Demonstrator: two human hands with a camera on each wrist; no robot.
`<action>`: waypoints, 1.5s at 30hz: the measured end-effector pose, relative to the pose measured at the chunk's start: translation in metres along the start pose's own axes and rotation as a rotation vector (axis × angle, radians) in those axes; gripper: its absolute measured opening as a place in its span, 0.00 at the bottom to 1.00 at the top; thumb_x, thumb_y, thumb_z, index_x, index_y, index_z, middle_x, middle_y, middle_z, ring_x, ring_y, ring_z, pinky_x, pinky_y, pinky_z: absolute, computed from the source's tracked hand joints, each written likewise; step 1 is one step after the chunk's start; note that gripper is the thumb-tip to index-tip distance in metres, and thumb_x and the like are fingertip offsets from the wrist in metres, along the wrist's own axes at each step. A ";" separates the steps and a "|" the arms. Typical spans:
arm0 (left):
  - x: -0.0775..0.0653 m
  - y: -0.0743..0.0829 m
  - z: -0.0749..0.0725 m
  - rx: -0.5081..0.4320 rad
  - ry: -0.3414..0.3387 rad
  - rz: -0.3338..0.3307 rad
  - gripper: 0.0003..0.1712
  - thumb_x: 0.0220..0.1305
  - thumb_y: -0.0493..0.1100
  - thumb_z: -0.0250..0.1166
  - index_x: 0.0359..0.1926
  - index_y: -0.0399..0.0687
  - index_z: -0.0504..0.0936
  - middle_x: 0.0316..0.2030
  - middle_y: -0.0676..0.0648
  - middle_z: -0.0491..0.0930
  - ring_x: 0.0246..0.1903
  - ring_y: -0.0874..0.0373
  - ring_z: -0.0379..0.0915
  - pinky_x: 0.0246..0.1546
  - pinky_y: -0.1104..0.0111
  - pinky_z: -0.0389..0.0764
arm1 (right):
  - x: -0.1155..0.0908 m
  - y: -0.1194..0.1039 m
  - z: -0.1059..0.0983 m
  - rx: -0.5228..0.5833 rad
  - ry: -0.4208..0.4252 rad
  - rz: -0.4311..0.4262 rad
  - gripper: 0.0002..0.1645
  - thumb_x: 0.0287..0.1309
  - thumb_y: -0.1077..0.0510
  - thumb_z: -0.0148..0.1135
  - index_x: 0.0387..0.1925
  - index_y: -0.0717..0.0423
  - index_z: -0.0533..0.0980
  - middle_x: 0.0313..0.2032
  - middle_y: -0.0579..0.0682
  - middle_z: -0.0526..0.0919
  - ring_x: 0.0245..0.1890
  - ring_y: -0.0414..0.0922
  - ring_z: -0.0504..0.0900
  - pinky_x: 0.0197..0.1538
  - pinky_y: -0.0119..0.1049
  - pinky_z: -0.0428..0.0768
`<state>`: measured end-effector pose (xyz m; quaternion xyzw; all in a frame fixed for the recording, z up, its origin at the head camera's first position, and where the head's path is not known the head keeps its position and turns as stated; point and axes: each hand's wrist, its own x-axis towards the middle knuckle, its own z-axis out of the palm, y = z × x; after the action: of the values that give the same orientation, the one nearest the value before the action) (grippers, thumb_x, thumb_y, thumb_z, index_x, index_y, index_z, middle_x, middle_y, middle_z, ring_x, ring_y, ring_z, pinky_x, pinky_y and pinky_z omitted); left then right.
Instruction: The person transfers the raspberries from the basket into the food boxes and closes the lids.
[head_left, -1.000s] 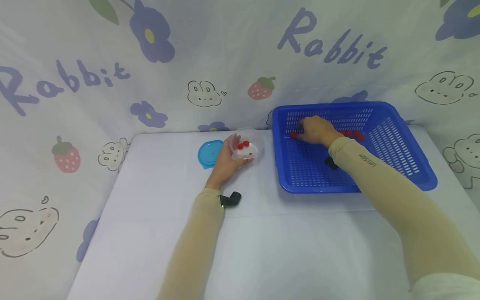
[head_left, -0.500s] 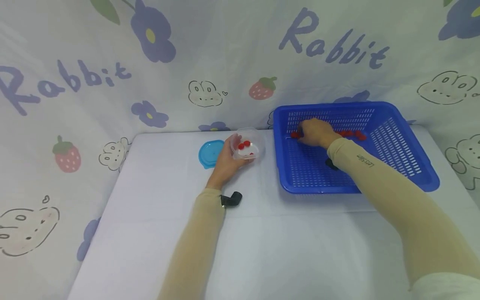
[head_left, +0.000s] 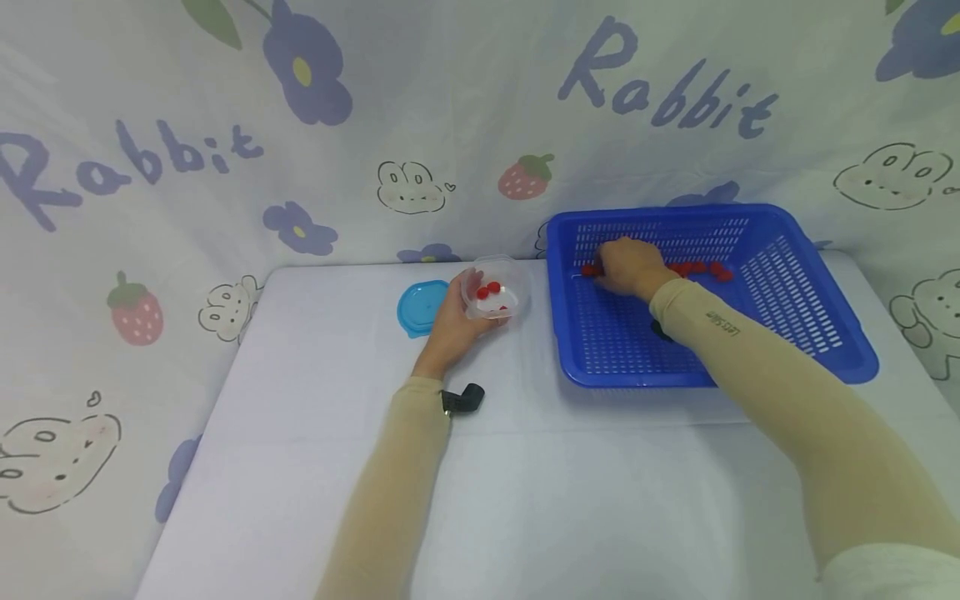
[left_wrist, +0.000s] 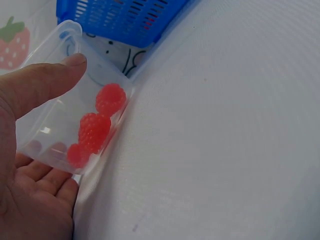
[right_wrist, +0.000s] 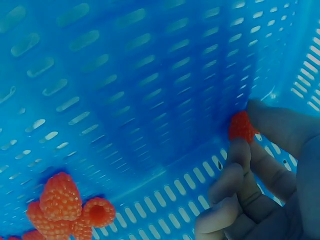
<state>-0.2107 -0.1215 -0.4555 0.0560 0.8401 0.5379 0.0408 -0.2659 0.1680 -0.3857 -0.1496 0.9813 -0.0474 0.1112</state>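
Note:
My left hand (head_left: 453, 321) grips a clear plastic container (head_left: 517, 287), the thumb lying over its side and the fingers beneath and behind. Several raspberries (left_wrist: 94, 132) lie inside it, in the left wrist view. My right hand (head_left: 632, 265) reaches down into a blue plastic basket (head_left: 566, 333) near its back left corner. In the right wrist view, the thumb and a fingertip pinch one raspberry (right_wrist: 242, 126) low by the basket wall; the other fingers are bent. More raspberries (right_wrist: 60, 196) sit in a cluster along the back of the basket, partly hidden by the hand in the head view.
A light blue lid (head_left: 420, 308) lies on the white-covered table (head_left: 315, 375), left of the container and partly behind the left hand. A patterned cloth (head_left: 450, 100) hangs behind the table. The basket's raised rim surrounds the right hand.
The right hand has shifted only slightly within the basket, its fingers staying at the raspberry by the left side. Hand and container on the left look the same.

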 end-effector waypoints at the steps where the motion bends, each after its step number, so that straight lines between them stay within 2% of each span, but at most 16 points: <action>1: 0.000 0.000 0.000 0.001 -0.001 -0.002 0.53 0.45 0.53 0.74 0.68 0.62 0.52 0.64 0.61 0.62 0.64 0.67 0.54 0.64 0.59 0.59 | 0.000 0.000 0.001 -0.004 0.006 0.000 0.20 0.51 0.52 0.64 0.42 0.62 0.78 0.36 0.60 0.82 0.35 0.56 0.81 0.35 0.55 0.78; 6: 0.000 0.000 0.000 -0.001 -0.003 -0.004 0.53 0.45 0.53 0.74 0.68 0.62 0.52 0.65 0.61 0.61 0.64 0.66 0.53 0.64 0.58 0.59 | 0.001 -0.001 0.003 -0.021 0.034 0.010 0.15 0.51 0.52 0.64 0.31 0.62 0.78 0.27 0.57 0.81 0.25 0.52 0.79 0.29 0.53 0.78; 10: 0.000 -0.001 -0.001 0.000 -0.003 0.003 0.53 0.45 0.54 0.74 0.68 0.63 0.52 0.65 0.60 0.61 0.64 0.67 0.53 0.63 0.59 0.59 | 0.001 -0.002 0.003 -0.028 0.047 0.020 0.14 0.51 0.53 0.65 0.27 0.62 0.77 0.23 0.56 0.80 0.23 0.50 0.77 0.28 0.53 0.79; 27: 0.002 -0.003 -0.001 -0.003 0.001 0.008 0.52 0.46 0.53 0.73 0.68 0.64 0.53 0.65 0.60 0.61 0.64 0.67 0.53 0.63 0.58 0.59 | 0.002 -0.004 0.002 -0.035 0.051 0.047 0.12 0.53 0.55 0.60 0.21 0.60 0.76 0.24 0.56 0.79 0.23 0.51 0.77 0.27 0.54 0.78; 36: 0.002 -0.002 -0.001 -0.007 -0.001 0.004 0.52 0.46 0.53 0.74 0.68 0.64 0.53 0.65 0.60 0.62 0.64 0.67 0.53 0.63 0.58 0.59 | 0.002 -0.003 0.005 -0.032 0.054 0.049 0.16 0.55 0.52 0.59 0.19 0.58 0.74 0.20 0.54 0.76 0.21 0.50 0.74 0.26 0.51 0.77; 45: 0.000 -0.002 0.000 -0.011 -0.005 -0.002 0.51 0.47 0.51 0.73 0.68 0.64 0.52 0.64 0.62 0.62 0.64 0.67 0.53 0.63 0.58 0.59 | 0.001 -0.003 0.004 -0.012 0.048 0.049 0.15 0.51 0.53 0.59 0.15 0.56 0.72 0.19 0.52 0.74 0.19 0.49 0.73 0.21 0.46 0.74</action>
<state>-0.2109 -0.1224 -0.4569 0.0562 0.8370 0.5425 0.0438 -0.2653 0.1645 -0.3894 -0.1252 0.9874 -0.0422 0.0876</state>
